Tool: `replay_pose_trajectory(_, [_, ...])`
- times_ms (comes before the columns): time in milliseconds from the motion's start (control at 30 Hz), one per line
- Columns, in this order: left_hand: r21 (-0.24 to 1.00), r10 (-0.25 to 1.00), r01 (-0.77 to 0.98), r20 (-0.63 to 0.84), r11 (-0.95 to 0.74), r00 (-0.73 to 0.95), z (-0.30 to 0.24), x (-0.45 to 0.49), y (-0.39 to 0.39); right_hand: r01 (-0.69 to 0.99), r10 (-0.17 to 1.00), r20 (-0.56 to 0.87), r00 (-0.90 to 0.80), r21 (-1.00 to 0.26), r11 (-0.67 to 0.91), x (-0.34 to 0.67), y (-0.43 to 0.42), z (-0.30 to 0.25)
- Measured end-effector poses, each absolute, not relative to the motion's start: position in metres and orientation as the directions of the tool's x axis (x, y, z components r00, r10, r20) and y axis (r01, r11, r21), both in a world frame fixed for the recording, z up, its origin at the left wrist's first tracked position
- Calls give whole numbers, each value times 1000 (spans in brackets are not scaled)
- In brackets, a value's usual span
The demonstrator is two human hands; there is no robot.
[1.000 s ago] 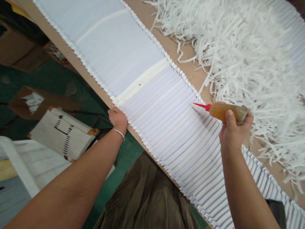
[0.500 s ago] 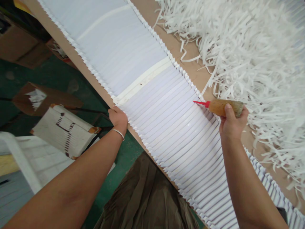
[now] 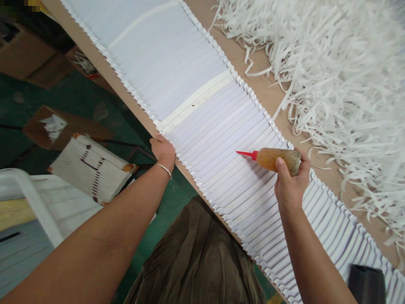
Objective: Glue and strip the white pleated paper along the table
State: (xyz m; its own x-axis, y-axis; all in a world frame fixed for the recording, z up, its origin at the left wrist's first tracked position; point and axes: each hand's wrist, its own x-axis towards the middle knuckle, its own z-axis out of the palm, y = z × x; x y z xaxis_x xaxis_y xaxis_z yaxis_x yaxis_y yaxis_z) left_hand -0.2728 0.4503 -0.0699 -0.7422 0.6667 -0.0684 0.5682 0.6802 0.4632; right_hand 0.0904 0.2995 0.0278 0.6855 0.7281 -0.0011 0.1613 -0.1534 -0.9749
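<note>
The right hand [image 3: 292, 179] is clamped around a translucent amber squeeze bottle [image 3: 268, 159] fitted with a tapered red nozzle [image 3: 248, 154]; the thumb lies along the near side of the bottle. The bottle is held roughly level above a long row of overlapping white sheets [image 3: 209, 164], nozzle pointing left; whether the tip contacts the sheets cannot be determined. Compared with the frame half a second earlier, the bottle has shifted from the far edge of the row toward its middle, and the nozzle tip has moved with it. The left hand [image 3: 163, 148] remains at the near edge of the brown worktop [image 3: 94, 55], next to one end of a cream-white flat band [image 3: 199, 99] that crosses the row; its fingers are partly hidden, so its grip cannot be determined. The two hands are well apart. A silver-coloured bangle [image 3: 165, 171] encircles the left wrist. A loose heap of curled white strips [image 3: 341, 84] occupies the far side of the worktop, beyond the row. At lower right, a black object [image 3: 367, 283], mostly covered by the right forearm in the earlier frame, is now exposed beside it.
</note>
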Motion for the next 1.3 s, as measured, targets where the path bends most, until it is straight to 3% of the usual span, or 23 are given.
replay_pose_trajectory(367, [457, 665, 568, -74, 685, -743, -74, -273, 451, 348, 812, -37, 582, -892, -290, 23, 249, 45])
replay_pose_trajectory(500, [447, 668, 576, -67, 684, -741, -73, -272, 451, 428, 843, 13, 538, -866, -259, -2, 235, 46])
replay_pose_trajectory(633, [450, 654, 560, -74, 696, -753, -70, -271, 451, 509, 887, 149, 437, -854, -107, -11, 226, 42])
replay_pose_trajectory(733, [455, 650, 555, -71, 696, -756, -68, -270, 451, 536, 927, 288, 239, -835, 121, -1, 228, 44])
replay_pose_trajectory(833, [456, 652, 556, -73, 695, -755, -67, -269, 450, 585, 885, 452, 111, -749, 309, 22, 239, 55])
replay_pose_trajectory(933, [461, 651, 549, -88, 697, -754, -64, -269, 449, 624, 807, 555, 200, -708, 332, 54, 261, 63])
replay_pose_trajectory(1000, [470, 653, 545, -92, 694, -752, -62, -269, 449, 610, 757, 535, 375, -757, 233, 79, 282, 62])
replay_pose_trajectory(1133, [470, 657, 550, -87, 690, -749, -61, -270, 449, 321, 619, 296, 728, -944, 73, 130, 333, 45])
replay_pose_trajectory(1200, [463, 656, 554, -83, 692, -750, -60, -270, 450, 181, 611, 195, 768, -980, 85, 149, 356, 34])
replay_pose_trajectory(1300, [462, 657, 554, -85, 692, -749, -59, -270, 450, 116, 613, 129, 780, -991, 61, 166, 378, 21])
